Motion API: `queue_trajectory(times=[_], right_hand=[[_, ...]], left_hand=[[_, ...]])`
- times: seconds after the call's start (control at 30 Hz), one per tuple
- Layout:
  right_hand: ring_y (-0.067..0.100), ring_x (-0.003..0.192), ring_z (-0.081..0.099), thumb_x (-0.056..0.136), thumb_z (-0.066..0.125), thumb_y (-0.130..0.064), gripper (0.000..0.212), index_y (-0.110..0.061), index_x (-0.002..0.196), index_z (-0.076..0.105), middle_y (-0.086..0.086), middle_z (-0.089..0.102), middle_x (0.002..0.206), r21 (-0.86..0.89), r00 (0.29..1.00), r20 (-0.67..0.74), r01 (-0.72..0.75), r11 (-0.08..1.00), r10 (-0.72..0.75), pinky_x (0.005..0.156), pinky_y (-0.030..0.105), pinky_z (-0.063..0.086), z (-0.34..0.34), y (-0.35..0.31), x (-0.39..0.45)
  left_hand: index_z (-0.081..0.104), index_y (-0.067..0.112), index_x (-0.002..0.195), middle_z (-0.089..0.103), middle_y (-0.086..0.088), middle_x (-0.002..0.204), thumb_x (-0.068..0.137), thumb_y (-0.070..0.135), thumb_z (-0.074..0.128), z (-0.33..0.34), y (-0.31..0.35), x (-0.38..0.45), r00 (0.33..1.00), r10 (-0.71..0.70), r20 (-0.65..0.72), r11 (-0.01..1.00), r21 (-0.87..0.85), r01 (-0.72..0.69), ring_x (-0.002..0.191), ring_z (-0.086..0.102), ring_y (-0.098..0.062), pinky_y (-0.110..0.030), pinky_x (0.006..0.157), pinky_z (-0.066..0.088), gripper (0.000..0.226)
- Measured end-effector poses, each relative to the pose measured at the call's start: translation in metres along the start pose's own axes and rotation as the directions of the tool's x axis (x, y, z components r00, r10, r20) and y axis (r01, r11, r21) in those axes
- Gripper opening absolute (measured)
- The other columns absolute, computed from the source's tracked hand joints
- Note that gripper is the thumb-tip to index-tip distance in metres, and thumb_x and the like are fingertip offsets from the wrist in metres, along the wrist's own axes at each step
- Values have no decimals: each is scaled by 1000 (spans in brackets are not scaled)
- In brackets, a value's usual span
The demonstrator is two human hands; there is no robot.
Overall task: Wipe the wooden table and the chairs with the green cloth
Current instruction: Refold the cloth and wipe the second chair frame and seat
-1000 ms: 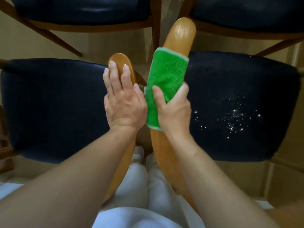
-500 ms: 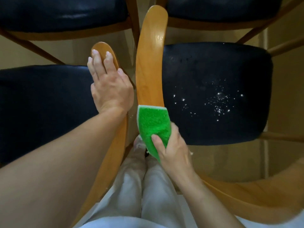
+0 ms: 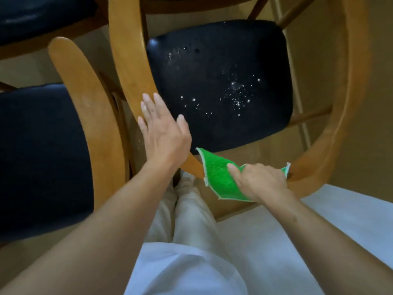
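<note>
Since the earlier frame, the left hand has left the other chair's wooden arm and now lies on the curved wooden back rail of the chair with the wet seat, fingers straight and spread, flat on the wood. Over the same time, the right hand has slid along to the bottom bend of that rail, near the middle of the frame. Its fingers curl over the green cloth and press it onto the wood; the thumb lies on top. One cloth corner sticks up toward the black seat, which has tiny shiny drops on it. Another dark seat fills the left side. White trousers show at the bottom.
</note>
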State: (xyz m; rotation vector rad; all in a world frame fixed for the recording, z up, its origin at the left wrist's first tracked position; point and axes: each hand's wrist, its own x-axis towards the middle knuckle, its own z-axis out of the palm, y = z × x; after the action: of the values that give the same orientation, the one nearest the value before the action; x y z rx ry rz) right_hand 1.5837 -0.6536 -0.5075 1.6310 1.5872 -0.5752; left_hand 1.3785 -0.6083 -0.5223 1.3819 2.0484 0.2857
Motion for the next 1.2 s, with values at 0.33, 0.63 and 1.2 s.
queue_trajectory(times=[0.33,0.63,1.2], right_hand=[[32,99,62,94,17,-63,53,-26,103,53,8,67,108,280,984,-101,168,945,-145,70,41,32,6,-70,-4],[30,104,61,100,22,-49,55,-17,112,65,8,67,114,194,996,-85,28,980,-12,71,36,31,5,-15,0],[30,98,60,100,19,-48,56,-15,108,64,9,68,107,289,983,-184,35,957,19,74,42,28,10,-73,-18]], left_hand=[[2,10,152,-16,-18,157,94,36,31,38,-13,-10,999,31,-41,954,299,-18,144,-17,-29,-43,114,-10,70],[30,17,143,-11,-19,157,87,50,37,47,-11,-11,994,42,-96,925,381,-2,144,-12,-32,-48,114,-5,66],[55,21,113,4,-22,156,73,45,49,60,-19,-8,968,94,-232,909,416,12,144,2,-34,-48,112,2,47]])
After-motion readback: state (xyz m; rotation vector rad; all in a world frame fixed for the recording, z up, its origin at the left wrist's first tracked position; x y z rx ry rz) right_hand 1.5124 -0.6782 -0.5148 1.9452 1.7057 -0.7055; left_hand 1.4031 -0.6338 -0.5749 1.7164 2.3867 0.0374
